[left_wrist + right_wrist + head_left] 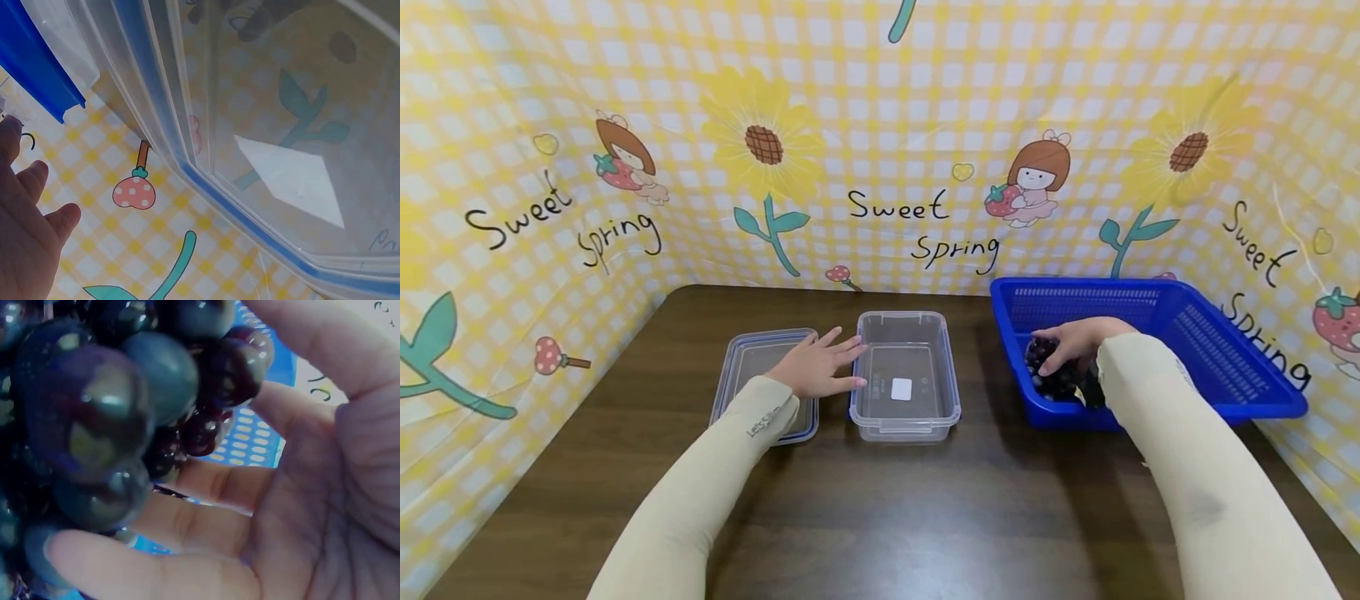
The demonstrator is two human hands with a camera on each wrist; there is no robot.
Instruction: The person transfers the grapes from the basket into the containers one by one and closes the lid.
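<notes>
My left hand (816,367) hovers over a clear lid (748,354) with a blue seal, fingers spread. Its fingertips reach the left rim of a clear plastic food container (880,408); whether they touch is hard to tell. The left wrist view shows these fingers (62,222) apart from the container wall, with nothing in them. Over at the right, my right hand (1078,340) holds a bunch of dark grapes (1048,383) inside a blue plastic basket (1217,346). Up close, the fingers and thumb curl about the grapes (94,419); part of the bunch is hidden.
Everything stands on a dark brown wooden table (925,517). A yellow checked cloth (880,125) with flowers and lettering rises behind and at both sides. The basket's high slotted walls surround the grapes. A white label (901,389) shows in the container.
</notes>
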